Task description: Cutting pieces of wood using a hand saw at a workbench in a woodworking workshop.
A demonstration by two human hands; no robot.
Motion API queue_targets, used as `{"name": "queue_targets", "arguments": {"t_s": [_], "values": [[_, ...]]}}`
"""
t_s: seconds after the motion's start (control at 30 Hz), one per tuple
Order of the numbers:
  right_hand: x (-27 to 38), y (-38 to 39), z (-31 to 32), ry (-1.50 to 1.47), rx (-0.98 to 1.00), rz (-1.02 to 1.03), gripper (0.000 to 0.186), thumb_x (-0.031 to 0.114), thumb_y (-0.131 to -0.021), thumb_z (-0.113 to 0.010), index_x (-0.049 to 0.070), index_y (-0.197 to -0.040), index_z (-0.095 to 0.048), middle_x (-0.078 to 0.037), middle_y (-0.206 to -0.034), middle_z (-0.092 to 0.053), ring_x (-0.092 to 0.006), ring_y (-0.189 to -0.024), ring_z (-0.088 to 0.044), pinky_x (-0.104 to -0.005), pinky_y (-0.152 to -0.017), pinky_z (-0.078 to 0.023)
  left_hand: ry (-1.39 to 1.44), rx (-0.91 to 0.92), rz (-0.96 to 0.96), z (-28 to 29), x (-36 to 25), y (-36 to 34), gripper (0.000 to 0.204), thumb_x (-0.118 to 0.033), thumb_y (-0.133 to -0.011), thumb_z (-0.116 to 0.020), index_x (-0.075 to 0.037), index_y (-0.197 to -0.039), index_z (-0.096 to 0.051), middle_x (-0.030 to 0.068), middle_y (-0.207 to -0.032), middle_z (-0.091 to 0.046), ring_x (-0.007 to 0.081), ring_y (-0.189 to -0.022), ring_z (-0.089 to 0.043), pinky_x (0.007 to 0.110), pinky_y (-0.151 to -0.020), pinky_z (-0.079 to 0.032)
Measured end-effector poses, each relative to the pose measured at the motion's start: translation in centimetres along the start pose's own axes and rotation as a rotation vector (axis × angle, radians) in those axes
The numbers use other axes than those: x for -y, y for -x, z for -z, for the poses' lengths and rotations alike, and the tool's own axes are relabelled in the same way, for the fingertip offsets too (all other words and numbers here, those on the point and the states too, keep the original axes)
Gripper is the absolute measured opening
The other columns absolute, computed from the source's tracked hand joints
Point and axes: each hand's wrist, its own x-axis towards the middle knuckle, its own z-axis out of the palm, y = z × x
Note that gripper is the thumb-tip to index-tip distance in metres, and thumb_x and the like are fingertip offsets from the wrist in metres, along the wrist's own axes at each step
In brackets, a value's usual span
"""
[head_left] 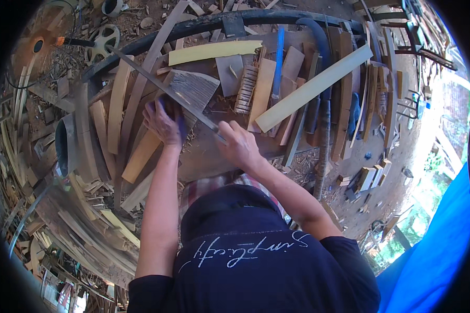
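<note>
My right hand [239, 143] is closed around the near end of a long, thin grey strip [156, 81], which looks like a blade or bar. The strip slants up to the far left and crosses over a grey, grainy wood slab [196, 88]. Just left of the strip, my left hand [164, 122] is curled round a dark purplish object [173, 112], partly hidden by the fingers and too unclear to name. A light wooden board [142, 155] lies beside my left wrist.
A pale plank [316, 87] lies aslant on the right, near a blue strip [278, 61]. A yellowish board [214, 52] lies beyond the slab. Further off are a dark curved bar [277, 17] and a spoked reel [102, 43]. Wood scraps and shavings cover much of the ground.
</note>
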Motion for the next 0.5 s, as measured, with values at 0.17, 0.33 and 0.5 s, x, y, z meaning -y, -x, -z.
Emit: {"name": "queue_targets", "arguments": {"t_s": [0.17,0.33,0.5], "values": [[0.3,1.9,0.6,0.012,0.000,-0.057,0.030,0.013,-0.077,-0.070,0.008,-0.099,-0.050,-0.014,-0.083,-0.055,-0.0349,-0.076,-0.063,-0.0448,-0.060,-0.052,-0.078,0.074,0.040,0.2,-0.3,0.0,0.042,-0.043,-0.080,-0.064,-0.011,-0.107,-0.057,0.0117,-0.103,-0.051,0.0341,-0.102,-0.049,0.048,-0.082,-0.037],[0.4,0.7,0.4,-0.028,-0.007,-0.064,0.025,0.014,-0.080,-0.068,0.008,-0.096,-0.050,-0.015,-0.084,-0.055,-0.0371,-0.074,-0.062,-0.0467,-0.062,-0.051,-0.101,0.049,0.007,0.1,-0.2,-0.1,0.040,-0.045,-0.084,-0.062,-0.010,-0.102,-0.055,0.0126,-0.100,-0.049,0.0347,-0.099,-0.049,0.049,-0.079,-0.037],[0.2,-0.4,-0.3,-0.033,-0.059,-0.023,0.021,0.017,-0.084,-0.068,0.006,-0.092,-0.051,-0.016,-0.080,-0.054,-0.0397,-0.074,-0.061,-0.0486,-0.063,-0.049,-0.118,0.011,0.016,-0.3,-0.2,0.2,0.038,-0.045,-0.086,-0.061,-0.010,-0.101,-0.055,0.0125,-0.098,-0.049,0.0347,-0.098,-0.050,0.048,-0.079,-0.037]]}}
